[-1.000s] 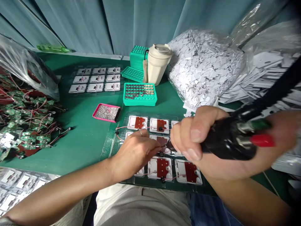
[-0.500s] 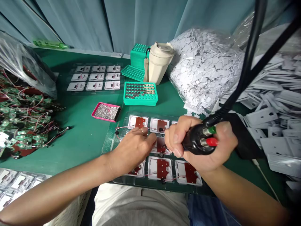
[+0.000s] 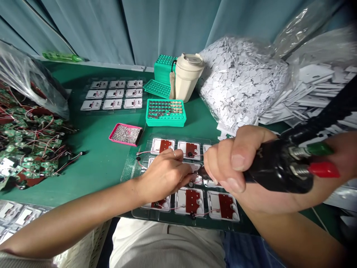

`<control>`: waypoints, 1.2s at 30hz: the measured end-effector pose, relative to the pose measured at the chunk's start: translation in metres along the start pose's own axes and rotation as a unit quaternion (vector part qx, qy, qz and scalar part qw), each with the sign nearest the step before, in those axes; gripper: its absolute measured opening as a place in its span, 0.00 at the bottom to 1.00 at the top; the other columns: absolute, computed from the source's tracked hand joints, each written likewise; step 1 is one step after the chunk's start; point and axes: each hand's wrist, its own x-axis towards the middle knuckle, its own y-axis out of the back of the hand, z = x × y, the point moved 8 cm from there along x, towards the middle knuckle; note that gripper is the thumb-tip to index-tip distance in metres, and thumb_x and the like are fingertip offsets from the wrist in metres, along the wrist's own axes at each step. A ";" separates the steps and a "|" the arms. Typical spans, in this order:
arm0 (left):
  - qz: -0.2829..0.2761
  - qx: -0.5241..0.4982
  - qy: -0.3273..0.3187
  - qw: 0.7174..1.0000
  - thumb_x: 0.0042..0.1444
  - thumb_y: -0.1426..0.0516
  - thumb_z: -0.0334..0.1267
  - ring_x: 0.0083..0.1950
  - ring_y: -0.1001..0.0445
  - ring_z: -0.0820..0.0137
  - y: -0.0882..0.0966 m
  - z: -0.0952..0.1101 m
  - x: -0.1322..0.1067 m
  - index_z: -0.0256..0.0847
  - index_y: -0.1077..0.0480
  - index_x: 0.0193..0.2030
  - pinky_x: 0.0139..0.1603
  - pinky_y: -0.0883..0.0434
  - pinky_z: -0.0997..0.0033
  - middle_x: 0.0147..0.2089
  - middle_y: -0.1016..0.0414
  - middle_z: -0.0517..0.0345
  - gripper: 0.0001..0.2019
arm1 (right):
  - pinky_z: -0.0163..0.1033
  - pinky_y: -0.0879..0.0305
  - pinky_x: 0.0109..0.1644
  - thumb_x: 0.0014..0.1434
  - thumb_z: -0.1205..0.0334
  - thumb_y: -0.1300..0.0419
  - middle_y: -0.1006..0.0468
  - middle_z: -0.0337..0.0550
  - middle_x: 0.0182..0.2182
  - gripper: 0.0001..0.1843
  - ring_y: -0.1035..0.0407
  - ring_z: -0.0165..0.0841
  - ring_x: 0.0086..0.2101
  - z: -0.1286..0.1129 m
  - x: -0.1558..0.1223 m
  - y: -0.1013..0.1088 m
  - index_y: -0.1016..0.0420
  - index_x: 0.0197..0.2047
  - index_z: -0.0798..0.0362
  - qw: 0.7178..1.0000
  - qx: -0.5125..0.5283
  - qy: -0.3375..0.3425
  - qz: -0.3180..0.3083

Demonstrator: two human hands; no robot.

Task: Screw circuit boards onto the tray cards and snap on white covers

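Observation:
My right hand (image 3: 240, 163) is wrapped around a black electric screwdriver (image 3: 279, 167) with a green and a red button on its end. The tool leans with its tip pointing left, to the middle of a clear plastic tray (image 3: 128, 175). My left hand (image 3: 170, 171) is closed by the tip, fingers pinched over the middle white case; whatever they hold is hidden. White cases with brown circuit boards (image 3: 192, 201) sit in the tray's pockets. Thin red wires run from them to small black round parts (image 3: 190, 154).
A pink tray of tiny screws (image 3: 126, 134) and a green holder of button cells (image 3: 166, 113) lie beyond. Behind stand a cream cup (image 3: 189, 76) and a bag of white pieces (image 3: 242, 82). Wired circuit boards (image 3: 36, 149) pile at left; a second tray of cases (image 3: 113, 93) lies further back.
The screwdriver has tipped over from steeper to nearly level, its button end swinging right and toward me. My left hand has shifted slightly right, closer to the tip.

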 end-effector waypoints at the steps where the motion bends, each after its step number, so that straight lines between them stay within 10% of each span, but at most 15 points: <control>1: -0.002 -0.015 0.006 1.000 0.66 0.48 0.37 0.34 0.33 0.63 -0.001 -0.001 0.000 0.36 0.26 0.31 0.35 0.36 0.65 0.24 0.32 0.54 0.15 | 0.36 0.43 0.20 0.56 0.31 0.46 0.33 0.41 0.12 0.34 0.39 0.30 0.16 -0.002 0.000 0.000 0.19 0.26 0.53 1.000 -0.004 0.016 0.004; 11: -0.037 0.001 0.143 0.989 0.68 0.51 0.35 0.31 0.34 0.68 0.006 -0.029 -0.005 0.35 0.31 0.33 0.31 0.35 0.68 0.28 0.30 0.54 0.13 | 0.36 0.47 0.18 0.61 0.32 0.53 0.36 0.38 0.11 0.35 0.42 0.28 0.13 0.008 0.004 0.023 0.23 0.25 0.54 0.992 -0.037 0.109 0.058; 23: -0.110 0.005 0.048 0.993 0.64 0.44 0.34 0.33 0.32 0.65 -0.010 -0.008 -0.006 0.37 0.26 0.29 0.35 0.35 0.64 0.23 0.29 0.56 0.12 | 0.35 0.45 0.17 0.58 0.35 0.48 0.32 0.39 0.13 0.30 0.40 0.29 0.14 0.027 0.007 0.014 0.22 0.27 0.53 0.997 -0.025 0.074 -0.008; 36: -0.024 -0.093 0.048 0.994 0.63 0.43 0.35 0.33 0.34 0.66 -0.014 -0.007 0.015 0.37 0.26 0.30 0.35 0.37 0.66 0.24 0.31 0.57 0.11 | 0.37 0.41 0.19 0.60 0.35 0.48 0.33 0.40 0.13 0.32 0.38 0.30 0.16 -0.010 -0.006 0.013 0.19 0.28 0.55 0.996 -0.018 0.090 0.012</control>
